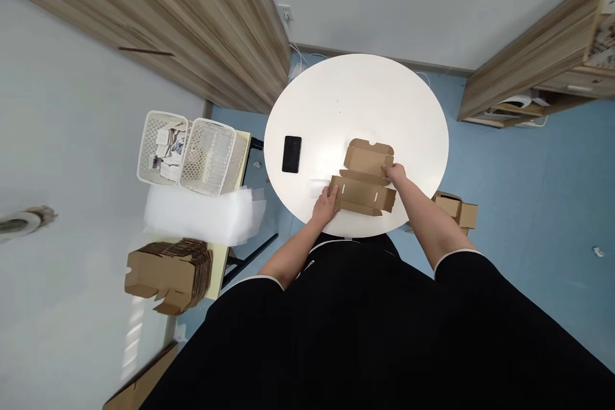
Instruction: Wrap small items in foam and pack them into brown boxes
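A brown cardboard mailer box (368, 159), part folded with its lid laid back, rests on the near part of the round white table (398, 90). My left hand (325, 207) grips the left end of its front section, fingers over the edge. On the other side, my right hand (396, 173) is closed on the right edge near the fold between lid and base. A small white translucent packing piece (318, 188) lies beside my left hand. Farther left on the table is a black phone-like device (291, 154).
Left of the table, a yellowish side table (218, 272) holds two white baskets (206, 157), one with small packets, a stack of white foam sheets (199, 211) and stacked flat cardboard boxes (166, 275). Cardboard boxes (449, 206) sit on the floor at right. Wooden cabinets (216, 19) stand behind.
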`<move>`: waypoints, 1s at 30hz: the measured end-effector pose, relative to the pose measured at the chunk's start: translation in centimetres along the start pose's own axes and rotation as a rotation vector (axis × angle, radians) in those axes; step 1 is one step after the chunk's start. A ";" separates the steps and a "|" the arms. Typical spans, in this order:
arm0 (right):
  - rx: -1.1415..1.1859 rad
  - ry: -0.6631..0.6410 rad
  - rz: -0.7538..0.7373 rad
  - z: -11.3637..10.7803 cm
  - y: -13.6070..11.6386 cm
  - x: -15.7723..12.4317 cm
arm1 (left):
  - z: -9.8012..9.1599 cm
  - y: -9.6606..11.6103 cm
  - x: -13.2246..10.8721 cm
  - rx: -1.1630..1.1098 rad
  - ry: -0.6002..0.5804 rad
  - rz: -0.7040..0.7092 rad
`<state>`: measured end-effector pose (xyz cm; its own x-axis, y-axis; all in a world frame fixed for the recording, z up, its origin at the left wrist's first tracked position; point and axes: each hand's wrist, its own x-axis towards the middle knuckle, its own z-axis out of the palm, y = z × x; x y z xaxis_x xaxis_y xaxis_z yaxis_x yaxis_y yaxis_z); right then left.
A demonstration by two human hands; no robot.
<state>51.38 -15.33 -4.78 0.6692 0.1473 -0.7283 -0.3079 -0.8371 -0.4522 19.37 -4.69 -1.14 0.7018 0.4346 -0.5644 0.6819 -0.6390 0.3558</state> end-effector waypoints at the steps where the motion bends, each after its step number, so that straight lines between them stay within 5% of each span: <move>1: 0.041 -0.033 0.003 0.1 0.2 -0.1 | -0.1 0.2 0.3 0.010 -0.006 -0.007; 13: 0.129 -0.288 -0.050 -2.0 1.3 -4.6 | -1.9 0.5 2.0 -0.193 -0.068 -0.052; 22: 0.162 -0.273 -0.021 -1.5 2.8 -5.9 | -0.4 0.3 2.4 -0.283 -0.012 -0.032; 30: 0.155 -0.233 -0.028 -1.1 3.1 -5.6 | -1.6 1.6 1.9 -0.063 -0.107 0.101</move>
<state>47.40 -19.31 -1.58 0.5106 0.3011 -0.8054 -0.4033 -0.7434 -0.5337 22.13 -3.85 -0.45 0.7436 0.2979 -0.5986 0.6230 -0.6337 0.4586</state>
